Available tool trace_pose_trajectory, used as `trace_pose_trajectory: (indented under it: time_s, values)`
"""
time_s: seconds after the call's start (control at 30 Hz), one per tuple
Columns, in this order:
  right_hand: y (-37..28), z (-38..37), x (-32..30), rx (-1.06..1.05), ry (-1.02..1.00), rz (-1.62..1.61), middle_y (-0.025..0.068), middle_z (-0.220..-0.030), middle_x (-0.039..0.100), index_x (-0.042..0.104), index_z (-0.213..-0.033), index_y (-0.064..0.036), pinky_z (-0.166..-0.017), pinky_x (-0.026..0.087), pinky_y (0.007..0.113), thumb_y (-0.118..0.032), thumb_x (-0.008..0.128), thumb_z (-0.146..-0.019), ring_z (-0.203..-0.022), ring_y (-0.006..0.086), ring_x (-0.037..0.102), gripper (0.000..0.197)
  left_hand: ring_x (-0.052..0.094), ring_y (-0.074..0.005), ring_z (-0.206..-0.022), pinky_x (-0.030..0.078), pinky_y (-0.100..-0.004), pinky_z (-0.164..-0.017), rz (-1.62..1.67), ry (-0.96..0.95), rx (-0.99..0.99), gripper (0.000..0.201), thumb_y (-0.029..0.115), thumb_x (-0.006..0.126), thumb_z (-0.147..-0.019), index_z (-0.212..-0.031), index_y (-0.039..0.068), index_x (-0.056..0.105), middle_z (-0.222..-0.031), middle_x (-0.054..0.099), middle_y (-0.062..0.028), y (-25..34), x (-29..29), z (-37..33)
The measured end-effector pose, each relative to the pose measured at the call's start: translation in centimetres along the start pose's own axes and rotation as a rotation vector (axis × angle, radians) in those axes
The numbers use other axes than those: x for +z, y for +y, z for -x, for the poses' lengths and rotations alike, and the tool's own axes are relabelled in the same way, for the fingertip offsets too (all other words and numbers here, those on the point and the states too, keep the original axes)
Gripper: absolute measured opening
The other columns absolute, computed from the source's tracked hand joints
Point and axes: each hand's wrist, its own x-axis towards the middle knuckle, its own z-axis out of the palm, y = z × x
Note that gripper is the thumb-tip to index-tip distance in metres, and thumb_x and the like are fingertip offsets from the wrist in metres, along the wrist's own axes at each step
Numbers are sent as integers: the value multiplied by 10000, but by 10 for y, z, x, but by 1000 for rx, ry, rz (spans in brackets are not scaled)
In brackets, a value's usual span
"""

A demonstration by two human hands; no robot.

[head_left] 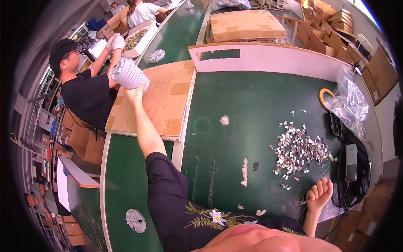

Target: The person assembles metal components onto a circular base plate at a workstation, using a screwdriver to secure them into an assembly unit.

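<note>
My left arm reaches out over a flat cardboard box (161, 98). My left hand (135, 93) is closed on the near end of a stack of round grey-white plastic covers (128, 74), tilted and held above the box. A co-worker's gloved hands (115, 43) are just beyond the stack, seemingly apart from it. Beside the table's near right edge, my right hand (320, 194) has its fingers curled in. A thin pale sliver shows beside it; what the fingers hold, if anything, is hidden. A pile of small metal and white pieces (299, 150) lies nearest to that hand.
Single round covers lie on the green belt, one near (135, 221) and one far (157, 56). A low white partition (268, 61) bounds the green table (235, 96). At right are a tape roll (325, 99), clear plastic bag (350, 98) and black bag (361, 185). The co-worker (86, 86) stands left.
</note>
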Motion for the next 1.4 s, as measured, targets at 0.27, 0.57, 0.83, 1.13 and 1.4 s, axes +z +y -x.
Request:
trace_pose_trajectory:
  time_s: [0.27,0.57,0.83,1.13,1.4]
  values:
    - [-1,0,0,1,-26,-18,5,-596,330,380,-759,-128,-447,248,274,-274,360,-1053,-475,112,239,329,683,-327,-934,547,-370,-829,-112,-58,-34,883,442,962,-513,-1156,-40,596,-1038,701,-187,28,-8,18]
    - [0,-1,3,25,-21,-107,-1,-599,326,376,-740,-130,-447,247,275,-248,370,-1051,-473,111,231,332,684,-323,-942,544,-364,-844,-85,-209,-31,909,439,956,-525,-1190,-44,568,-1075,690,-192,44,-29,45]
    - [4,2,14,81,-7,-137,-5,-597,322,377,-732,-133,-449,238,274,-229,386,-1042,-473,107,230,325,684,-289,-965,549,-333,-869,36,-323,38,863,283,958,-582,-1241,-52,512,-1127,670,-189,76,-40,92]
    - [12,7,23,199,-59,-154,-11,-570,324,389,-704,-140,-447,237,271,-207,410,-1015,-470,105,247,319,678,-275,-1019,550,-334,-902,363,-501,94,831,210,942,-615,-1266,-43,492,-1162,660,-186,139,-69,168]
    - [17,9,27,263,-107,-140,-9,-565,336,395,-694,-136,-444,249,274,-187,410,-1005,-468,110,254,315,676,-274,-1042,544,-340,-919,606,-551,153,833,194,933,-628,-1291,-31,482,-1183,660,-179,179,-83,235]
